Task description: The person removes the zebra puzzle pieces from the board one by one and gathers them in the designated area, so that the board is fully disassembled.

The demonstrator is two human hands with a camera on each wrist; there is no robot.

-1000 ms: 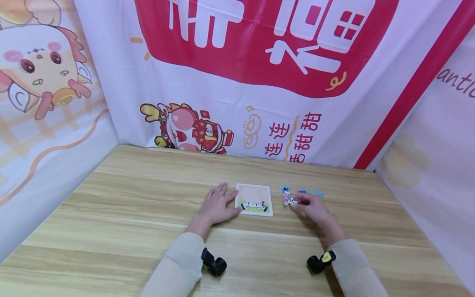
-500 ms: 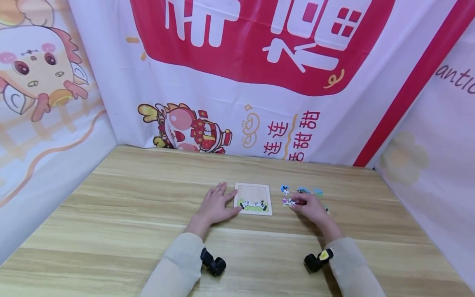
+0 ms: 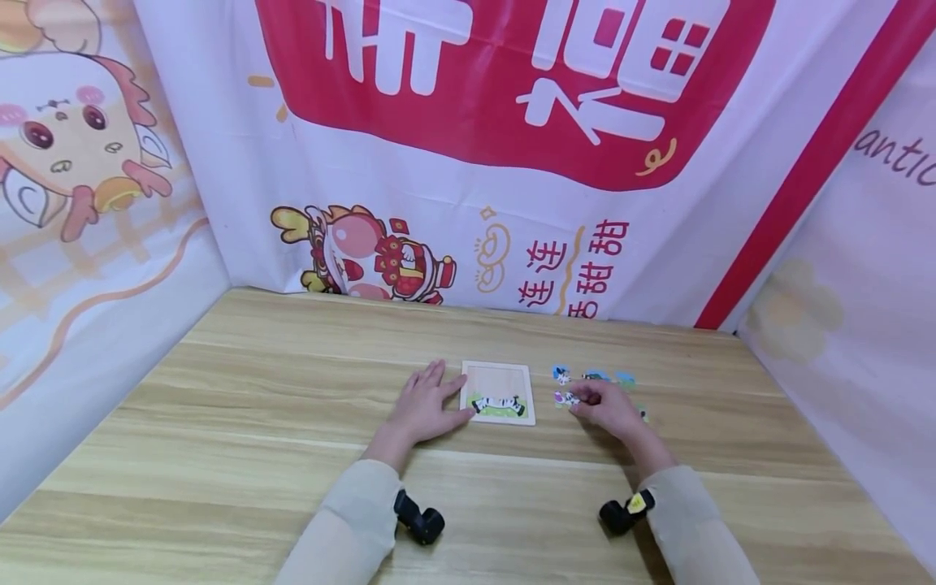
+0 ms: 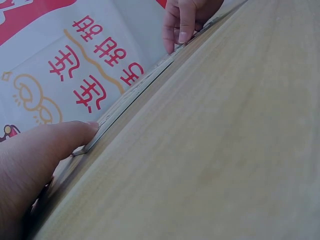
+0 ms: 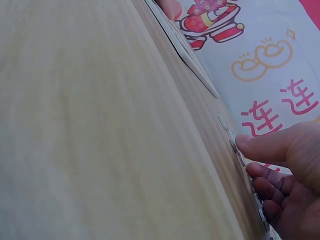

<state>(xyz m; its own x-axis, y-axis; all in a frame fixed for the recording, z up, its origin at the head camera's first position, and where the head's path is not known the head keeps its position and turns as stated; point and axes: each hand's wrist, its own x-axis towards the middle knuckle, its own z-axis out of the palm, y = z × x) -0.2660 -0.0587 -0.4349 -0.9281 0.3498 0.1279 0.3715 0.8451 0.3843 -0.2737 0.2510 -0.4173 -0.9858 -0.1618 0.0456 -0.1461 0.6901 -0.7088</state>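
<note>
A square puzzle tray [image 3: 531, 394] with a pale rim lies on the table, zebra-body pieces [image 3: 500, 405] filling its near side over green. My left hand [image 3: 426, 406] rests flat beside it, fingers spread and thumb on the rim; the left wrist view shows that thumb [image 4: 75, 137] on the tray's corner. Right of the tray, my right hand [image 3: 610, 406] pinches a small zebra puzzle piece [image 3: 566, 399] with pink on it, low at the table. In the right wrist view the thumb [image 5: 265, 147] and curled fingers are close about the piece, which is partly hidden.
Another zebra piece [image 3: 561, 374] with blue lies just beyond the right fingers. More loose pieces [image 3: 626, 379] lie behind and right of that hand, partly covered. A printed cloth [image 3: 468, 187] hangs at the table's back edge, with cloths on both sides.
The pink-marked piece has come nearer me, apart from the blue zebra piece it stood against. My right hand has shifted slightly left; the left hand stays on the tray.
</note>
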